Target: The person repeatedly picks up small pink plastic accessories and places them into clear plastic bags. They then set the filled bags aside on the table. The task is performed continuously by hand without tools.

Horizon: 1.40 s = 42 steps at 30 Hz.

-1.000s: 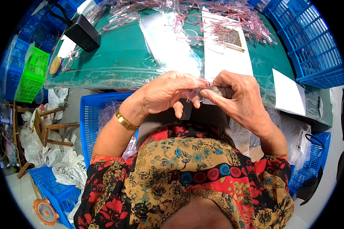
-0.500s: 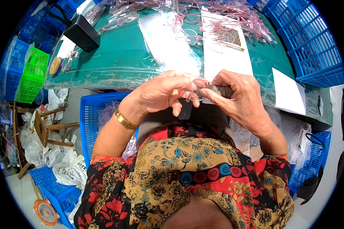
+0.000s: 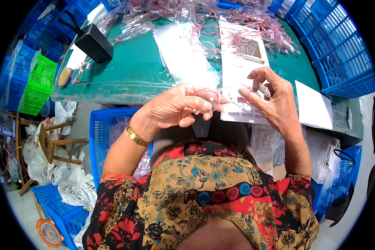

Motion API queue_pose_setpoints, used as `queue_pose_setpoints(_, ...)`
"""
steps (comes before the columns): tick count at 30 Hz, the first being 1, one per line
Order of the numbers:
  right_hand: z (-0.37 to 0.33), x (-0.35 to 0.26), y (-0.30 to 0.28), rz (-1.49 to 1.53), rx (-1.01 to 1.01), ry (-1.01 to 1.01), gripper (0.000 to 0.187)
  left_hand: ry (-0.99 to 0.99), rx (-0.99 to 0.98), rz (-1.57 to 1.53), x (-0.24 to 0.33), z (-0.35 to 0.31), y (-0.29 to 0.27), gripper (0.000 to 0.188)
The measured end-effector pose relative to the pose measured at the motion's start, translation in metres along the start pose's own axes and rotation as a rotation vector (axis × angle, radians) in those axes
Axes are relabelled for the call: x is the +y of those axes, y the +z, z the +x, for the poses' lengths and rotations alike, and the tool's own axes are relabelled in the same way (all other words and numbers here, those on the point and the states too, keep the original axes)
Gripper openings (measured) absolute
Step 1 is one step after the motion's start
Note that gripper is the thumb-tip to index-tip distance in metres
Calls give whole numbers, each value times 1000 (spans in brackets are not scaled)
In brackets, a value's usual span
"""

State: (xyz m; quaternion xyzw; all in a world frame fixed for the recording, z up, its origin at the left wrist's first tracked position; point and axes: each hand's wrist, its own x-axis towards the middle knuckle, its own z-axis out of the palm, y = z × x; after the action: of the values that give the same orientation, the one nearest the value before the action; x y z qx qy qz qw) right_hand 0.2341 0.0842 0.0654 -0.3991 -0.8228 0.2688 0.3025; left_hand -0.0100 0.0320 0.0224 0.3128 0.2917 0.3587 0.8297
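My left hand (image 3: 166,107) pinches a pair of pink-rimmed eyeglasses (image 3: 209,99) by the lens nearer to it, above the table's near edge. The other lens reaches right, over white printed paper (image 3: 237,110). Close to that lens is my right hand (image 3: 279,102), its thumb and index finger spread apart. Among its curled fingers sits a small greyish piece (image 3: 263,90), whose kind I cannot make out. Many more pink eyeglasses (image 3: 275,37) lie heaped along the far side of the green table (image 3: 133,62), some among clear plastic.
A black box-shaped device (image 3: 93,43) with a strap stands at the table's left, near a round yellowish-lidded tin (image 3: 65,77). White sheets (image 3: 314,106) lie at the right edge. Blue crates (image 3: 341,50) flank the table; another blue crate (image 3: 98,137) is below its front edge.
My right thumb and index finger have come off the eyeglasses, and that hand has moved up and right. The eyeglasses now show more openly in my left hand.
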Motion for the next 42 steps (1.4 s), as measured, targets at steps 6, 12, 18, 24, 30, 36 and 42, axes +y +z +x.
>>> queue_pose_setpoints(6, 0, 11, 1, 605, -302, 250, 23, -5, 50, 29, 8, -2, 4, 37)
queue_pose_setpoints(12, 2, 7, 1, 706, -366, 360, 23, 63, 178, 271, 17, -5, 13, 39)
queue_pose_setpoints(18, -1, 16, 0, 811, -168, 393, 19, 528, 715, 702, 39, -13, -23, 30)
queue_pose_setpoints(24, -2, 33, 2, 755, -61, 319, 19, 484, 1250, 1424, 59, -14, -80, 56)
queue_pose_setpoints(30, -3, 38, 6, 687, -4, 312, 18, 313, 1357, 1841, 59, 15, -65, 59)
queue_pose_setpoints(36, -4, 39, 6, 741, 12, 316, 18, 356, 1265, 1594, 59, 10, -82, 48)
queue_pose_setpoints(42, -5, 40, 7, 749, 21, 284, 20, 391, 1327, 1732, 57, 20, -73, 38)
